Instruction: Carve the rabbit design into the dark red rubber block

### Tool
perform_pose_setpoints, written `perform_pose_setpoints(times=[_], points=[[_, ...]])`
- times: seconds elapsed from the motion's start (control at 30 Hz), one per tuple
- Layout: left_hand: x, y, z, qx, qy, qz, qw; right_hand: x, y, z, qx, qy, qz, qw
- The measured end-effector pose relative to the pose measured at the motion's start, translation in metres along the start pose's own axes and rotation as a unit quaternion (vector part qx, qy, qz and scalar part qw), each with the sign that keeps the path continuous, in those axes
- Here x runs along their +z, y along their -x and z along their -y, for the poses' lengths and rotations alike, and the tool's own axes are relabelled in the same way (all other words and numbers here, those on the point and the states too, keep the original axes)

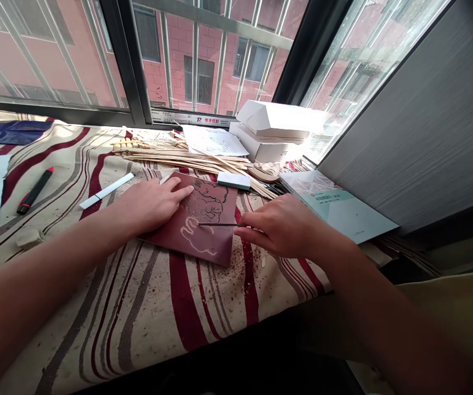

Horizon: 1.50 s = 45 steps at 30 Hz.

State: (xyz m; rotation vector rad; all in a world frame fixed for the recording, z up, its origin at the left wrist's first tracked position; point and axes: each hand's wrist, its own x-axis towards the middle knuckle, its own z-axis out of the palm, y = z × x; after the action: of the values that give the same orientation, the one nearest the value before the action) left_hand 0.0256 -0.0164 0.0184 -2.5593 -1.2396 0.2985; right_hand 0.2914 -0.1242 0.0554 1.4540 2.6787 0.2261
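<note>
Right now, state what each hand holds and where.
The right hand holds a thin dark metal carving tool by its rear end. The left hand holds nothing; it rests on a dark red carved block.

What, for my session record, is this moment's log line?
left hand: pressing dark red rectangular carved block | right hand: holding thin black carving tool, tip over block

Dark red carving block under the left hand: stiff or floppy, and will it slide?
Probably light and fairly stiff, since the dark red carving block looks like a thin flat slab, though it may flex. It won't roll lying flat. It could slide on the striped cloth when pushed; the left hand is pressing it down.
</note>
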Motion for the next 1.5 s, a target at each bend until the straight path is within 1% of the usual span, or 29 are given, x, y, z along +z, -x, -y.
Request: perform_pose_setpoints(times=[0.07,0.13,0.2,0.27,0.3,0.37,0.43,0.5,0.6,0.63,0.67,0.73,0.83,0.97,1.03,1.13,1.2,1.33,1.4,1.5], points=[[0.005,-0.003,0.005,0.006,-0.011,-0.009,1.0,-0.008,-0.007,-0.005,0.003,-0.029,-0.009,1.0],[0.011,-0.007,0.011,0.018,-0.004,-0.018,1.0,-0.016,-0.017,-0.012,-0.01,-0.08,-0.041,0.996],[0.015,-0.011,0.018,0.03,0.019,-0.028,0.999,-0.024,-0.031,-0.021,-0.038,-0.148,-0.066,0.986],[0.016,-0.015,0.023,0.033,0.04,-0.037,0.998,-0.03,-0.049,-0.03,-0.073,-0.228,-0.064,0.969],[0.016,-0.016,0.024,0.032,0.046,-0.043,0.998,-0.032,-0.058,-0.034,-0.091,-0.277,-0.059,0.955],[0.014,-0.014,0.025,0.023,0.046,-0.051,0.997,-0.032,-0.075,-0.04,-0.125,-0.377,-0.062,0.916],[0.011,-0.007,0.024,0.02,0.046,-0.042,0.998,-0.026,-0.089,-0.045,-0.133,-0.459,-0.086,0.874],[0.005,0.004,0.026,0.035,0.07,-0.008,0.997,-0.016,-0.098,-0.047,-0.111,-0.533,-0.132,0.828],[-0.004,0.021,0.032,0.07,0.146,0.081,0.983,0.004,-0.107,-0.042,-0.059,-0.629,-0.189,0.752],[-0.006,0.025,0.034,0.082,0.156,0.113,0.978,0.01,-0.109,-0.039,-0.048,-0.65,-0.197,0.733],[-0.007,0.028,0.037,0.087,0.155,0.13,0.975,0.014,-0.111,-0.035,-0.04,-0.664,-0.202,0.719],[-0.007,0.028,0.04,0.094,0.146,0.137,0.975,0.022,-0.116,-0.028,-0.032,-0.679,-0.209,0.703],[-0.001,0.024,0.045,0.105,0.143,0.109,0.978,0.03,-0.127,-0.019,-0.017,-0.685,-0.202,0.7],[0.007,0.023,0.054,0.133,0.139,0.074,0.979,0.036,-0.15,-0.009,0.015,-0.662,-0.218,0.717],[0.009,0.025,0.059,0.14,0.14,0.062,0.978,0.037,-0.162,-0.003,0.018,-0.662,-0.224,0.715],[0.009,0.027,0.063,0.138,0.145,0.061,0.978,0.038,-0.18,0.009,0.03,-0.674,-0.219,0.705],[0.008,0.026,0.062,0.145,0.151,0.062,0.976,0.041,-0.189,0.015,0.048,-0.67,-0.221,0.707],[0.008,0.022,0.052,0.161,0.176,0.057,0.97,0.053,-0.203,0.021,0.078,-0.638,-0.259,0.721],[0.009,0.022,0.046,0.151,0.186,0.061,0.969,0.057,-0.207,0.021,0.09,-0.616,-0.278,0.731],[0.013,0.022,0.042,0.145,0.19,0.065,0.969,0.058,-0.208,0.021,0.102,-0.584,-0.29,0.752]])
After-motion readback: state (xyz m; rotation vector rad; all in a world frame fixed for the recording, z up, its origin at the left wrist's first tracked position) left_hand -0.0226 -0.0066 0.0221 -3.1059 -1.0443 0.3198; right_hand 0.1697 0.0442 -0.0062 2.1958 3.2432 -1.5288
